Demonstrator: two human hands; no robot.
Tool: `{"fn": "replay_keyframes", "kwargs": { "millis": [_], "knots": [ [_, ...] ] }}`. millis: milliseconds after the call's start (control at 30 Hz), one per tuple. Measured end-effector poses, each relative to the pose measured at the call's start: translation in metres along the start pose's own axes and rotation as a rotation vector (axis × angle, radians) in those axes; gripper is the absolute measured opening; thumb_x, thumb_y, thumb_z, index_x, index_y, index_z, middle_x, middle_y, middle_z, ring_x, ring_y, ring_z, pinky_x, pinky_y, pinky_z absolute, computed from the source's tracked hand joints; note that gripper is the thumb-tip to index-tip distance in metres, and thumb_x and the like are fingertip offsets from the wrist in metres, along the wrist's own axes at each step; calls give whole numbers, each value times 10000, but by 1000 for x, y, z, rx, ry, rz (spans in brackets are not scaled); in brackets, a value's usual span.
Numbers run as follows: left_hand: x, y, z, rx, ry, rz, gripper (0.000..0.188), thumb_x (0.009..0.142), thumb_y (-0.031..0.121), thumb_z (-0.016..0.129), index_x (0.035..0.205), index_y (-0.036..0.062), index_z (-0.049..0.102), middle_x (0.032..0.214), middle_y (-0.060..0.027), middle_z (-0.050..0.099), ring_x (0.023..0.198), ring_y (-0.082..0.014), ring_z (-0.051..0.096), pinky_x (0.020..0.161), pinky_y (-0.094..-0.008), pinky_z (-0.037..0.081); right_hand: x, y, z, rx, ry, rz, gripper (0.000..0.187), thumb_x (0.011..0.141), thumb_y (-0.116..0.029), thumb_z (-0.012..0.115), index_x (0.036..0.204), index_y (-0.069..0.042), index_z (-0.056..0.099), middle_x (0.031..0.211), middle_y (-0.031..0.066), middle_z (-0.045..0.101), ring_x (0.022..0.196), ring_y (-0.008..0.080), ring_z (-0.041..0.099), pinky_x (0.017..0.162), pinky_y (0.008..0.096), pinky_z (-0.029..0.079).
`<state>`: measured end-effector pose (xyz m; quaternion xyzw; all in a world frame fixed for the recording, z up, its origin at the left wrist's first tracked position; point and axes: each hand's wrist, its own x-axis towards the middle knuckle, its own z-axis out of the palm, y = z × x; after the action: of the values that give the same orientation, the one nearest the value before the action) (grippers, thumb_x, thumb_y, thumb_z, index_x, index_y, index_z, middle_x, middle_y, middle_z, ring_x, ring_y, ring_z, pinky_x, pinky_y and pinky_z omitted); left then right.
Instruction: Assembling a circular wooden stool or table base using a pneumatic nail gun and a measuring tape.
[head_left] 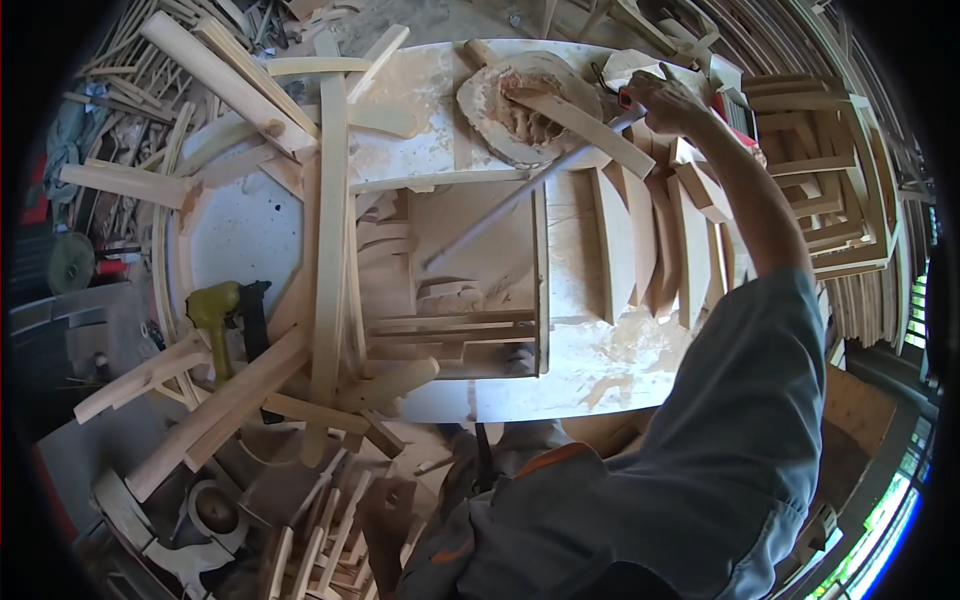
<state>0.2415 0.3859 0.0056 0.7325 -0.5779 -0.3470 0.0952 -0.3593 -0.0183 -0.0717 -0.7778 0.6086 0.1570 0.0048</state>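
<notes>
While the right hand (pixel 668 103) at half past one has its fingers clamped on a long, thin, straight grey rod (pixel 535 186) slanting centreward, the left hand (pixel 385 508) hangs at seven o'clock near narrow, pale wooden strips (pixel 322 535); whether its fingers are apart, I cannot tell.

Blurred grey rod (pixel 490 219), glare lower right

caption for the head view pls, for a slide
Right hand holding a long thin tool over a white worktable with curved wooden pieces; left hand near wooden strips.
</notes>
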Motion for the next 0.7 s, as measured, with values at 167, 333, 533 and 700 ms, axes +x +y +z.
{"fn": "replay_keyframes", "kwargs": {
  "millis": [167, 333, 533, 700],
  "knots": [
    [20, 5, 2, -83, -68, 54, 141, 846, 127, 722, 879, 7, 656, 780, -134, 661, 683, -270, 642, 642, -363, 503, -45, 9, -40, 51, -27, -170, 245, 742, -90, 641, 987, -86, 661, 981, 130, 624, 964, 339, 608, 858, 458, 472],
    [28, 0, 0, -129, -19, 107, 165, 858, 149, 724, 893, 1, 661, 789, -141, 665, 702, -275, 647, 648, -366, 504, -112, 7, -50, 317, 42, -57, 249, 740, -174, 683, 960, -56, 694, 959, 153, 689, 921, 340, 651, 852, 440, 502],
    [66, 23, 40, -460, -109, 152, 203, 889, 188, 719, 912, -6, 663, 746, -79, 635, 679, -162, 608, 628, -303, 482, -142, -25, -79, 445, 285, -168, 273, 870, -262, 646, 1022, -35, 630, 928, 159, 640, 891, 340, 629, 795, 425, 505],
    [220, 157, 166, -1014, -399, 47, 669, 927, 400, 676, 1380, -28, 435, 1112, -137, 617, 899, -151, 622, 739, -270, 544, -144, -29, -30, 84, 456, -413, 268, 919, -135, 588, 1154, -7, 587, 1037, 138, 628, 869, 337, 620, 772, 434, 520]
  ]
}}
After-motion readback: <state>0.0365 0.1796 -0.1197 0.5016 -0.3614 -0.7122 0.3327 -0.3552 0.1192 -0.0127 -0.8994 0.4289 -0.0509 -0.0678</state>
